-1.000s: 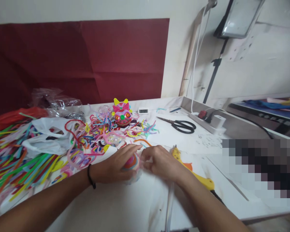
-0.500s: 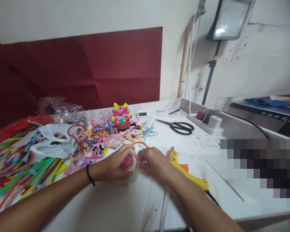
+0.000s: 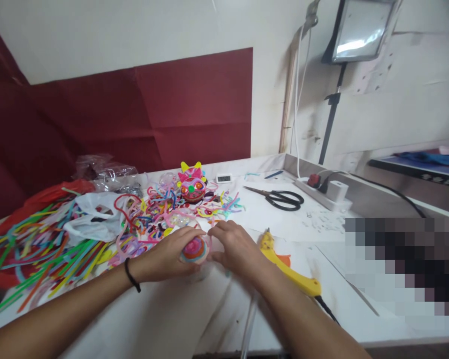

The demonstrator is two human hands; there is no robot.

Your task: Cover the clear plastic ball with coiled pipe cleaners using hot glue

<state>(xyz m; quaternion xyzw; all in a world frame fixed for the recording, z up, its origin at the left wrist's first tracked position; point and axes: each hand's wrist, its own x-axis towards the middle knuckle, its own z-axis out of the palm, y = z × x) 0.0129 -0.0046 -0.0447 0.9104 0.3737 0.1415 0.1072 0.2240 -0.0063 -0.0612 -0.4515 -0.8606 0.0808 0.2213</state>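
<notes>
My left hand (image 3: 166, 255) is curled around a small ball (image 3: 193, 249) covered with a pink and multicoloured spiral of pipe cleaner, holding it just above the white table (image 3: 194, 319). My right hand (image 3: 236, 248) presses its closed fingers against the ball's right side. A black band circles my left wrist. A finished pink and red animal-face ball (image 3: 192, 185) with yellow ears stands behind, among loose pipe cleaner pieces (image 3: 160, 209).
A yellow glue gun (image 3: 284, 267) lies right of my right hand. Black scissors (image 3: 282, 198), a small digital clock (image 3: 223, 177) and a power strip (image 3: 327, 192) are at the back right. Long coloured pipe cleaners (image 3: 33, 244) and plastic bags (image 3: 93, 219) cover the left side.
The view has tilted slightly and my hands sit a little nearer. My left hand has turned the ball, so more of its spiral face shows. My right hand stays against it.
</notes>
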